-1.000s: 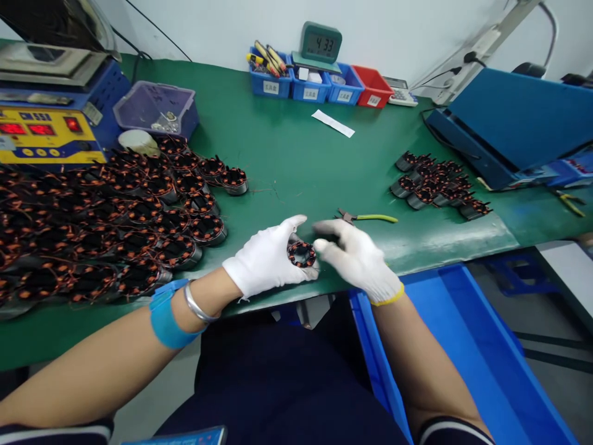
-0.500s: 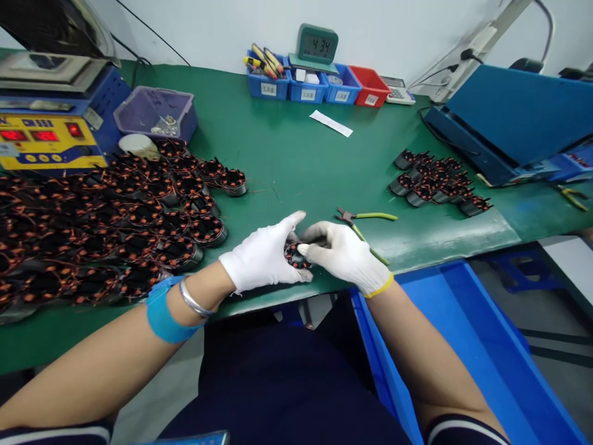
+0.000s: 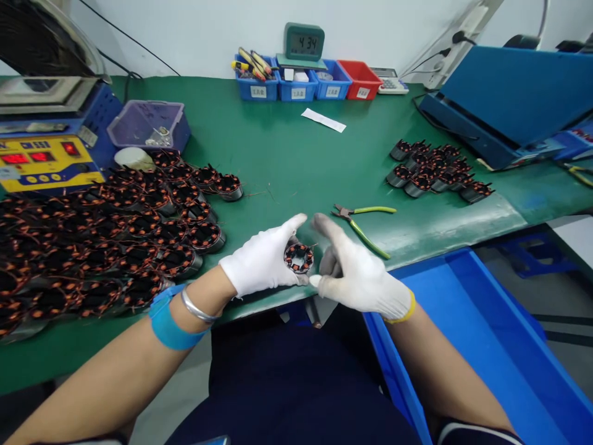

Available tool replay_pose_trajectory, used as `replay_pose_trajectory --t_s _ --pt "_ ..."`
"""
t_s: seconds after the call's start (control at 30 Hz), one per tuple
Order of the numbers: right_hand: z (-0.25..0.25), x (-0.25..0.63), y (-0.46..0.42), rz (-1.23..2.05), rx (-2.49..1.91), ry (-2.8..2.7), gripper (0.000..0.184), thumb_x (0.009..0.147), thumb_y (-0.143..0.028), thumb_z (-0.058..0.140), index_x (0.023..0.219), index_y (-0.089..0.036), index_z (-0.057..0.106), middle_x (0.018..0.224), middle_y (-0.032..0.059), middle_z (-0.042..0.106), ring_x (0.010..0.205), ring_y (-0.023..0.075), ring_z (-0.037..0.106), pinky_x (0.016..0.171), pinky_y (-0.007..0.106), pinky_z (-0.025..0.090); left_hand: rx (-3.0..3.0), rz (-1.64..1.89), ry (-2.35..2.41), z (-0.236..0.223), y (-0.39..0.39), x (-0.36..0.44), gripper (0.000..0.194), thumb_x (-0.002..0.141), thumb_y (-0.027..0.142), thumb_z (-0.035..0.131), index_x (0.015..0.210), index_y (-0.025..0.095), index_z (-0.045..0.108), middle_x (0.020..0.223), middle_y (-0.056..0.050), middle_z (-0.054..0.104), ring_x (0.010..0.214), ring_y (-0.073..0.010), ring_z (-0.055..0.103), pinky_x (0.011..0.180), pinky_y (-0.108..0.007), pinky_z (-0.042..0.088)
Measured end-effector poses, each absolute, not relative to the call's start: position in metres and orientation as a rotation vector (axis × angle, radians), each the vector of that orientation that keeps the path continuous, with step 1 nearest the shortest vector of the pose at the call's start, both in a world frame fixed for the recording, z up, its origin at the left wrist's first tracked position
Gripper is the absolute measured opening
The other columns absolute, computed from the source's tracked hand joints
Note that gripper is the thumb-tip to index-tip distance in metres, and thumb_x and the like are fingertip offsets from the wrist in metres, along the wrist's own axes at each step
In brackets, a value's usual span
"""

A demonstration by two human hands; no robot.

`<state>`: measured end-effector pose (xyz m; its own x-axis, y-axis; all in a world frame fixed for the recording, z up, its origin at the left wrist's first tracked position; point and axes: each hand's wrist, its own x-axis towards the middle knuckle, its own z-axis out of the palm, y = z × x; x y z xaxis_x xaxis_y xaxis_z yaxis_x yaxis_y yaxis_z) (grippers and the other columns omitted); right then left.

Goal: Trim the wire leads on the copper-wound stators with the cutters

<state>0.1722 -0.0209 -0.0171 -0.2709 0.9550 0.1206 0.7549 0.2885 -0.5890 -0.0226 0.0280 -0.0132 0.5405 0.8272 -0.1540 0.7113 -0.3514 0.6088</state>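
I have a coil ring (image 3: pixel 300 250) clamped in the left hand (image 3: pixel 260 258) at the near edge of the bench (image 3: pixel 278 157); the right hand (image 3: pixel 354 272), loosely spread, is just beside it (pliers (image 3: pixel 346 212) lie beyond). Handwork on the ring, I judge, calling next for a steady left grip.

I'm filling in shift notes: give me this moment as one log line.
left hand: holding wire-wound ring | right hand: beside ring, thumb and forefinger apart | pliers: open on table

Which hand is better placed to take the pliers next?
Probably the right hand: it looks empty and is nearer the pliers, while the left hand holds the wound ring.
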Motion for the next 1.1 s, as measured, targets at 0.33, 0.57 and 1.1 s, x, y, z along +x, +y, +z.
replay_pose_trajectory --t_s 0.33,0.57,1.1 --pt "-0.024 0.189 -0.021 0.706 -1.679 -2.197 0.019 0.088 -0.027 0.055 0.098 -0.025 0.071 0.092 0.0017 0.075 0.083 0.0202 0.069 0.069 0.030 0.049 2.221 0.223 1.236 -0.017 0.031 -0.023 0.103 0.060 0.056 0.077 0.149 0.022 0.036 0.119 -0.009 0.068 0.106 -0.0290 0.066 0.091 -0.037 0.052" --pt "-0.007 0.204 -0.017 0.576 -1.777 -1.852 0.035 0.083 -0.035 0.062 0.116 -0.023 0.066 0.097 0.0046 0.073 0.074 0.0197 0.066 0.065 0.032 0.050 2.248 0.214 1.228 -0.017 0.030 -0.022 0.096 0.063 0.055 0.076 0.146 0.023 0.039 0.127 -0.009 0.065 0.112 -0.0286 0.065 0.097 -0.037 0.050" --pt "-0.017 0.177 0.017 1.571 -1.574 -1.566 0.007 0.083 -0.017 0.060 0.076 -0.018 0.059 0.055 -0.0023 0.060 0.048 0.0099 0.056 0.046 0.020 0.048 2.277 0.205 1.192 -0.018 0.033 -0.025 0.098 0.063 0.052 0.075 0.149 0.022 0.036 0.125 -0.009 0.065 0.109 -0.0286 0.065 0.093 -0.038 0.051"
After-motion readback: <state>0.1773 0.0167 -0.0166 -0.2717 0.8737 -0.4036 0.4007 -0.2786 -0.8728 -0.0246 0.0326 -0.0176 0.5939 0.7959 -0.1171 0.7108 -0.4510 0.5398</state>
